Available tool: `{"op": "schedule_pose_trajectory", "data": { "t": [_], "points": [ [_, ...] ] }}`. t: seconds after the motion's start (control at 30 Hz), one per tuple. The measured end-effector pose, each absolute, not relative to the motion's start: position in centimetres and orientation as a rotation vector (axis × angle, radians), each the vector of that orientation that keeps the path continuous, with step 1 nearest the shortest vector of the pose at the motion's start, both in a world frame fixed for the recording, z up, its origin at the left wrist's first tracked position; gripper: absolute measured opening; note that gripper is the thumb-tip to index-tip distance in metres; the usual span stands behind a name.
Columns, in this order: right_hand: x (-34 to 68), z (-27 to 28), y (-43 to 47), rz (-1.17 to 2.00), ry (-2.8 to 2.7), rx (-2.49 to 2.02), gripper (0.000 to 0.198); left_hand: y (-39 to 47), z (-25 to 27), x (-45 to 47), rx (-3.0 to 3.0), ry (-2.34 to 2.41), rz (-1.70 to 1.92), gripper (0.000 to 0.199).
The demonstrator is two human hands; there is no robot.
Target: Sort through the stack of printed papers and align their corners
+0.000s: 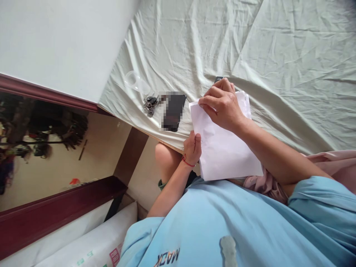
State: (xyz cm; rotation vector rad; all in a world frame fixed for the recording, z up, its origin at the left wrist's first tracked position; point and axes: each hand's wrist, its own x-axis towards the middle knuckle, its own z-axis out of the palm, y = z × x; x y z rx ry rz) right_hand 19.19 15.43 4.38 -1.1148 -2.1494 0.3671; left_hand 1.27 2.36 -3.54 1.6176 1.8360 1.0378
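Note:
A stack of white paper sheets (222, 155) rests against my front at the edge of the cloth-covered surface. My left hand (192, 148), with a red string bracelet at the wrist, is closed on the stack's left edge, thumb on top. Over the far end of the sheets lies my right hand (222, 102), its thumb and forefinger pinching the paper near the far left corner. How many sheets that pinch takes in cannot be made out. Just beyond the right hand, a small dark object (219, 79) shows in part.
A dark, partly blurred-out flat object (175, 111) lies left of the paper. Beside it are a bunch of keys (151, 105) and a clear plastic cup (137, 82) on its side. Wrinkled pale cloth (292, 74) spreads beyond; a dark red wooden ledge (69, 196) stands at left.

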Motion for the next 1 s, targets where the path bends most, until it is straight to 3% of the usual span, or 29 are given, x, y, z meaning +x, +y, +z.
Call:
{"op": "schedule_pose_trajectory", "data": {
  "t": [0.6,1.0],
  "points": [
    [19.4,5.1,15.2,0.416,-2.155,-1.078,0.026,2.4,-2.4,1.5,1.599,1.813,0.971,0.073],
    [19.7,4.5,15.5,0.463,-2.141,-1.038,0.031,2.4,-3.0,1.6,1.654,1.788,1.012,0.069]
  ]
}}
